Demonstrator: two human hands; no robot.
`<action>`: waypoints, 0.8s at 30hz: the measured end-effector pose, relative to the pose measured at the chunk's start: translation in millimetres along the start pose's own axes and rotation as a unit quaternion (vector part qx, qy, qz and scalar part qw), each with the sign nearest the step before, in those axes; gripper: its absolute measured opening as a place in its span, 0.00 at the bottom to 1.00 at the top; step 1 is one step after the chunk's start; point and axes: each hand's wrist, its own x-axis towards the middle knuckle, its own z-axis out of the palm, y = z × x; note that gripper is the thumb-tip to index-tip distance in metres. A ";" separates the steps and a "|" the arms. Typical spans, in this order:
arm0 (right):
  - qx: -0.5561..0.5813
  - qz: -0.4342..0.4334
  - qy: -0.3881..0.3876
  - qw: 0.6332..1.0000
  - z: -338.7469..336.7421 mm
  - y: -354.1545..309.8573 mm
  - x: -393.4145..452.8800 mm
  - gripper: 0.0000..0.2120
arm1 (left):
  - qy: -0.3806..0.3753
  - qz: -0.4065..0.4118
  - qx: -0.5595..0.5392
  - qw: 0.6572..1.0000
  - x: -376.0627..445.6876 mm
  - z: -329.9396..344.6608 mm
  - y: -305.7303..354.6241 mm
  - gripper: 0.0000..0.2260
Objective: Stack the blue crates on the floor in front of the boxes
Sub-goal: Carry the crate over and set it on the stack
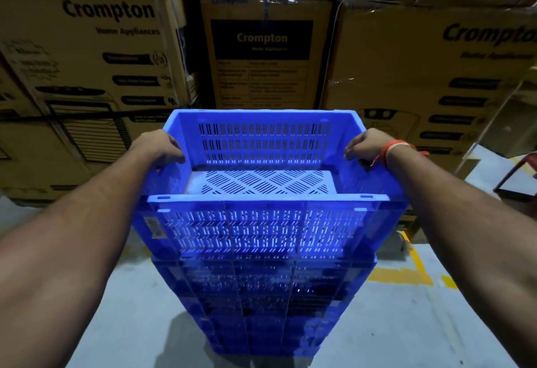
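A blue slotted crate (261,222) sits on top of a stack of blue crates (261,303) that stands on the grey floor in front of the cardboard boxes. It is empty and its perforated bottom shows. My left hand (158,146) grips the top crate's left rim, fingers curled over the edge. My right hand (367,149), with an orange thread on the wrist, grips the right rim the same way. The top crate looks level and lined up with the ones below.
Large cardboard boxes (96,56) printed "Crompton" form a wall close behind the stack. Yellow floor marking (404,274) runs at the right. A dark red metal frame (520,175) stands at the far right. Grey floor (122,309) lies on both sides.
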 end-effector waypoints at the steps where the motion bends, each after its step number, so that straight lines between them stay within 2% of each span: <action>1: 0.000 -0.002 -0.001 1.000 -0.1 -0.2 -0.4 0.06 | -0.008 0.001 0.001 1.000 0.0 0.4 -1.1 0.08; 5: -0.013 -0.006 -0.009 1.000 -1.7 -2.1 0.5 0.07 | -0.042 0.018 -0.021 0.999 2.6 0.0 -4.7 0.08; 8: -0.022 -0.007 -0.022 0.999 -2.2 -6.3 1.1 0.08 | -0.029 0.015 -0.015 0.999 3.8 1.2 -8.5 0.06; 14: -0.049 0.015 -0.028 0.998 -3.5 -12.3 -8.0 0.08 | -0.025 0.007 -0.006 1.000 14.9 1.9 -15.2 0.11; 19: -0.046 0.025 -0.033 0.998 -9.7 -17.6 -14.3 0.08 | -0.023 0.003 -0.003 1.000 16.8 2.8 -14.8 0.09; 24: -0.023 0.010 0.012 1.000 3.8 2.8 -10.7 0.08 | -0.011 0.005 -0.009 1.000 6.7 5.2 -2.2 0.10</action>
